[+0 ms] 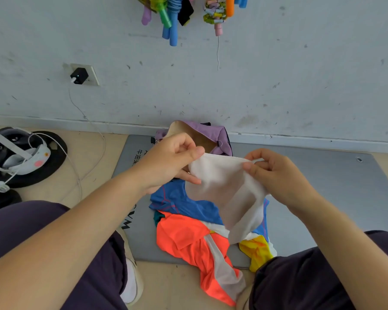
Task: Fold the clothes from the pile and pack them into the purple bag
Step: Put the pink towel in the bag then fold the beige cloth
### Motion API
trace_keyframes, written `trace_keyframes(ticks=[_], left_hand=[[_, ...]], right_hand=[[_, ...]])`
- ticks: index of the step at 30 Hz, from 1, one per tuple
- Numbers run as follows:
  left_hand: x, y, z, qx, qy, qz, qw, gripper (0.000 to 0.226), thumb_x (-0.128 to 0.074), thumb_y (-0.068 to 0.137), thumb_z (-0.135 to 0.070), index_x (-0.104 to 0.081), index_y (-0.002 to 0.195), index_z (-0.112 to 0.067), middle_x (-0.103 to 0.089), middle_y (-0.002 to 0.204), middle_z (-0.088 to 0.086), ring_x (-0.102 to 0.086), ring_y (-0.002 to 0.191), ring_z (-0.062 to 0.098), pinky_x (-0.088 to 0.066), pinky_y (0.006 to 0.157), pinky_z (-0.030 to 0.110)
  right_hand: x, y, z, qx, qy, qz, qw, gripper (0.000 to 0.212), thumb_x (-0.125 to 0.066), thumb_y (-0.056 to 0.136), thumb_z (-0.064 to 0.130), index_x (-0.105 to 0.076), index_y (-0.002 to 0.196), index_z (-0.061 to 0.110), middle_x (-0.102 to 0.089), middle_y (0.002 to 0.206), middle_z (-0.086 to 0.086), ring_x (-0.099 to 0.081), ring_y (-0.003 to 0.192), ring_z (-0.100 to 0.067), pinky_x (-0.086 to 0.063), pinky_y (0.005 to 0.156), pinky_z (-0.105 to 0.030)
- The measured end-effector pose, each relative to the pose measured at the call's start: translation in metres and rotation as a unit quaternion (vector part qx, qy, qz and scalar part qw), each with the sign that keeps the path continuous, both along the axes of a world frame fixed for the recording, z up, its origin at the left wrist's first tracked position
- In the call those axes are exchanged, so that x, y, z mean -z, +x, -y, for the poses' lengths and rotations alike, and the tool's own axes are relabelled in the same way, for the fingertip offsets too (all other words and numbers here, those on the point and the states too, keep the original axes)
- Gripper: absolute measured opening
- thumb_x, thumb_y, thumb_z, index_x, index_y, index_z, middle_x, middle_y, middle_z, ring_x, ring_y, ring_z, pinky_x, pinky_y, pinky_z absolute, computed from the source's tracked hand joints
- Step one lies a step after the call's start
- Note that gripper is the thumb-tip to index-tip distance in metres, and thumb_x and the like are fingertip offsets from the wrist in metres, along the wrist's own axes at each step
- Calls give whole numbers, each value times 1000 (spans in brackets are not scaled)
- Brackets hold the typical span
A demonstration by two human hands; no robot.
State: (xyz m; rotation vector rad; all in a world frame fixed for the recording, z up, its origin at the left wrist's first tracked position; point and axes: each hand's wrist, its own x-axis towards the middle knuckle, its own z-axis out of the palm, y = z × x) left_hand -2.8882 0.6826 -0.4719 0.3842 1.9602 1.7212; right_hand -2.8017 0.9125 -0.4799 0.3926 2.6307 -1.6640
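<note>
White garment [224, 186] held up over pile [202, 227], top edge pinched by left hand [170, 162] and right hand [276, 173]. Folding just starting. Next likely: halve it, pack into open purple bag [217, 135] behind.

Bag [220, 133] against wall [278, 74], clothes pile [188, 233] before it on mat [323, 186].

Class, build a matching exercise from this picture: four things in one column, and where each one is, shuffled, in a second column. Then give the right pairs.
Things
1. white garment
2. purple bag
3. orange garment
4. black charger

Places
A. plugged into the wall socket
B. on the mat, nearest the person's knees
C. held up between both hands
D. open, against the wall at the mat's far edge

Pairs: 1-C, 2-D, 3-B, 4-A
</note>
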Motion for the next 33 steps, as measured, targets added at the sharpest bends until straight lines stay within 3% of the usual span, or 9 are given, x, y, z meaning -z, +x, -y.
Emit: trace_keyframes(ticks=[4,6,9,11,17,22,28,31,33], left_hand=[[-2,1,-2,-8,-34,-56,998,16,-66,92,-16,-53,85,-13,-54,59,4,-50,47,17,-45,44,27],[-3,3,-4,47,-60,-70,995,7,-66,92,-20,-61,95,-16,-51,52,-8,-43,44,10,-38,42,24],[-3,12,-8,177,-74,-39,981,22,-65,94,-25,-64,115,-31,-53,55,-11,-40,44,4,-33,40,16],[-2,17,-9,225,-76,-18,971,20,-63,95,-25,-65,114,-29,-61,64,-10,-45,47,1,-33,41,13],[-4,8,-4,149,-102,-52,982,11,-63,95,-23,-68,86,-20,-63,66,-14,-48,51,-4,-35,46,7],[1,-5,5,46,-148,-84,984,14,-63,94,-27,-69,87,-17,-58,68,1,-46,57,9,-34,47,19],[6,-16,8,-67,-140,-86,984,13,-62,95,-24,-69,85,-20,-60,56,-17,-50,48,-3,-35,43,11],[4,-17,9,-22,-145,-92,985,12,-63,94,-26,-70,84,-24,-69,69,-8,-58,62,3,-44,58,18],[0,-10,7,74,-153,-104,980,11,-64,94,-26,-69,84,-25,-70,74,-8,-59,68,2,-45,66,17]], right_hand=[[-7,6,6,-53,-78,-13,995,26,-60,94,13,-59,111,32,-64,77,-14,-54,67,-20,-43,65,-38],[-11,8,11,-103,-124,-17,987,31,-61,94,10,-58,117,31,-63,78,-8,-55,70,-19,-45,66,-34],[-16,11,18,-176,-189,-8,966,35,-60,92,14,-55,125,26,-62,83,-12,-59,74,-19,-49,64,-25],[-19,13,20,-201,-200,-5,959,36,-59,91,15,-54,126,23,-62,84,-16,-61,75,-19,-51,64,-24],[-17,10,15,-150,-50,18,987,8,-67,89,23,-71,94,19,-70,81,-12,-63,71,-13,-51,66,-23],[-13,8,-3,-109,-1,47,993,10,-69,89,26,-74,80,23,-71,72,6,-60,62,-1,-45,56,-11],[-11,5,-17,-124,97,78,985,21,-55,95,14,-69,80,21,-71,76,6,-62,67,-5,-43,58,-11],[-8,4,-15,-114,94,80,986,15,-54,95,20,-65,85,20,-72,85,0,-67,79,-17,-51,69,-33],[-8,6,-6,-106,48,45,992,3,-63,91,24,-64,92,22,-71,91,4,-67,86,-13,-53,77,-33]])
